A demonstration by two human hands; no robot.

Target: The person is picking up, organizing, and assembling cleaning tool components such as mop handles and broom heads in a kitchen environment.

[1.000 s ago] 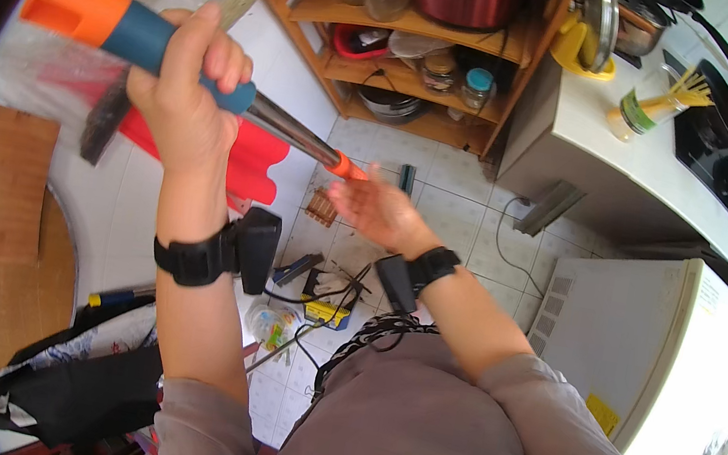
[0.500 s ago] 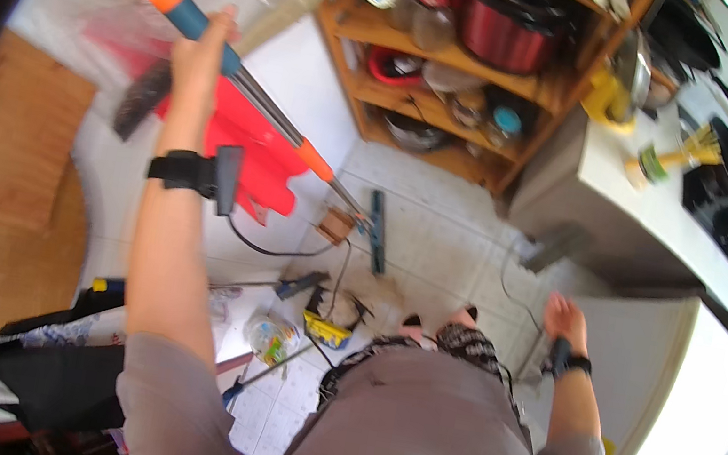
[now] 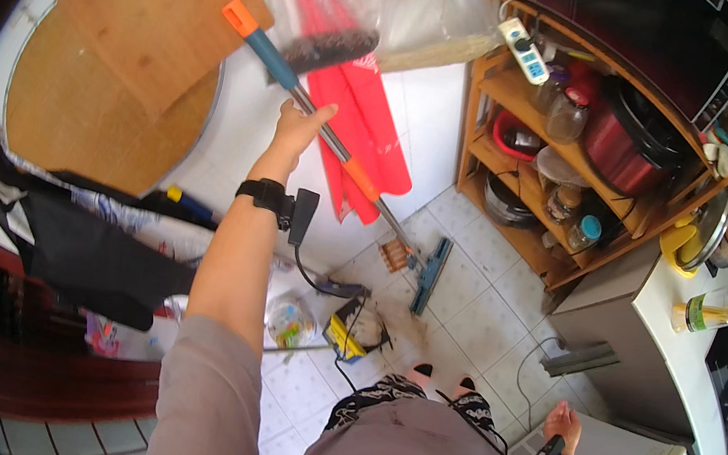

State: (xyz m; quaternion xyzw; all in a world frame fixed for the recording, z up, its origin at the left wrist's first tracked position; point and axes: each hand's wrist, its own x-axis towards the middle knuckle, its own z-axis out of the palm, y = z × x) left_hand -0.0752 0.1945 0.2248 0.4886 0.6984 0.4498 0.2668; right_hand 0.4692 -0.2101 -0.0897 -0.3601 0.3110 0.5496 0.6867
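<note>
My left hand (image 3: 301,130) is closed around the silver pole of a long-handled floor squeegee (image 3: 335,141), just below its teal and orange grip end. The pole slants down and away to the right. Its narrow teal head (image 3: 432,276) rests on the tiled floor, beside a small brown slatted block (image 3: 394,255). At my right side, by the white cabinet-like box, my right hand (image 3: 565,425) hangs with loosely bent fingers and nothing visible in it. Both wrists wear black straps with small devices.
A wooden shelf (image 3: 491,86) with jars and a red cooker stands ahead. Nearby are red plastic sheets (image 3: 365,132), a yellow-blue box (image 3: 344,343) and dark dirt near my feet. A cable (image 3: 523,377) lies on the floor by the counter (image 3: 646,310). Wooden boards (image 3: 150,13) lean at left.
The view has shifted, so the scene sits further right and the boards show more fully. My left hand now grips lower on the pole. My right hand still hangs at my side.
</note>
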